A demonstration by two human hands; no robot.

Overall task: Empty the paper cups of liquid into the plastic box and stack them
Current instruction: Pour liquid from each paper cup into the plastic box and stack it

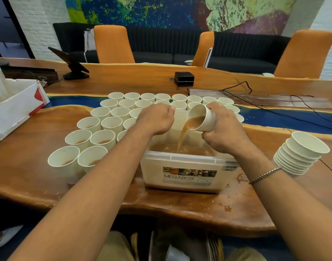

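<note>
Head: cup (204,120) over open plastic box (180,156)

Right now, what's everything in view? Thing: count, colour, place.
plastic box: one, clear, table centre, brown liquid inside
standing paper cups: about thirty, white, left of and behind the plastic box; some with brown liquid
tilted cup: one, white, pouring brown liquid into the plastic box
cup stack: one, white, right of the plastic box
table: one, wood, blue strip
spills: few, brown, near front edge
cardboard box: one, white and red, far left
chairs: three, orange, behind table
tablet on stand: one, black, far left
small box: one, black, far side
cables: several, black, far right
bracelet: one, silver, right wrist
left hand: curled above the plastic box; grip unclear
right hand: grips the tilted cup
</note>
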